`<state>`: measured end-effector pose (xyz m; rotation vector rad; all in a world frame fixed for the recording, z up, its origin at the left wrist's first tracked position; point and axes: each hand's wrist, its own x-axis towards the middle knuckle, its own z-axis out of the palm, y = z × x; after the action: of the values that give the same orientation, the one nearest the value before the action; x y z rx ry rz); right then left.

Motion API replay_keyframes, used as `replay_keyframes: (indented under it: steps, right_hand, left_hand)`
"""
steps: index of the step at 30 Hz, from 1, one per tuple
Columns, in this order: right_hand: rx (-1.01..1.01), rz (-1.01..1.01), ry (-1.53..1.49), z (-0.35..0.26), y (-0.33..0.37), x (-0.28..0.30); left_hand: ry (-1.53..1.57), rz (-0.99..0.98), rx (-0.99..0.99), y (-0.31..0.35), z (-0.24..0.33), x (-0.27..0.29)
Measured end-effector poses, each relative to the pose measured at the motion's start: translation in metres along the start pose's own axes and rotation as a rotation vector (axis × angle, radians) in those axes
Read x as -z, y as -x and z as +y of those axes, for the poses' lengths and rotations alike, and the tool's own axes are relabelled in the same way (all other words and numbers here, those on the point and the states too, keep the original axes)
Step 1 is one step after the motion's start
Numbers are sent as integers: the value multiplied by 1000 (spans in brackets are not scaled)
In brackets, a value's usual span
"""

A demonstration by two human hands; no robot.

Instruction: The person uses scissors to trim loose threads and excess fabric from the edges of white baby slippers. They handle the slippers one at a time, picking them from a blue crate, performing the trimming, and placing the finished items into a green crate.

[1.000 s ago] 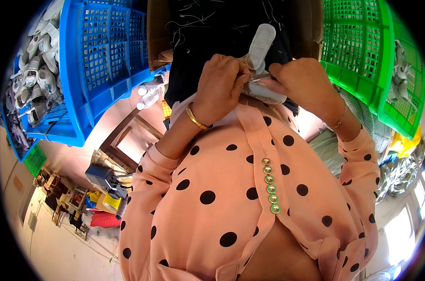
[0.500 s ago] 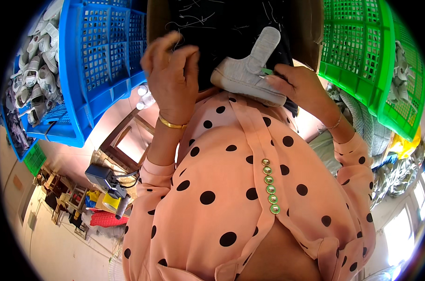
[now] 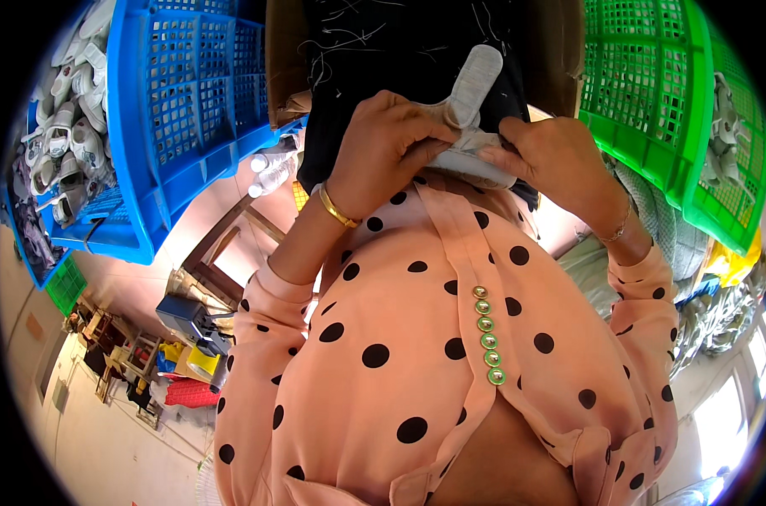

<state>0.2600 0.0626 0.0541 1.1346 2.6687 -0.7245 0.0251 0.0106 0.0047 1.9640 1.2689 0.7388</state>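
Note:
A small light-grey shoe lies on its sole across my lap, with its long rounded flap standing up. My left hand covers the toe end, and its thumb and fingertips pinch together at the shoe's opening beside the flap's base. Just what those fingertips grip is hidden. Over at the heel end, my right hand has its thumb on the shoe's side and its fingers curled. Black cloth with loose pale threads lies beneath and beyond the shoe.
To the left stands a blue plastic crate, and beside it are many grey shoes. Green crates flank me on the right, one with several shoes. A wooden frame and a dark machine are at lower left.
My left hand has come down and right, from the air onto the shoe's toe end. My right hand stays at the heel; the green bit near its fingertips no longer shows.

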Motion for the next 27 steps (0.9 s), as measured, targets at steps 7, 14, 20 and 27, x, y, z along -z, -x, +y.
replay_keyframes:
  steps: [7, 14, 20, 27]
  right_hand:
    - [54, 11, 95, -2, -6, 6]
    - [63, -43, 85, -1, -15, 2]
    - [78, -86, 75, -3, -22, 9]
    - [101, -113, 48, -3, -28, 9]
  left_hand:
    - [4, -169, -62, -16, -7, 10]
    - [-100, -142, -104, -14, -6, 5]
    - [-100, -81, -118, -8, -9, 0]
    - [-76, -33, -118, -3, -8, -2]
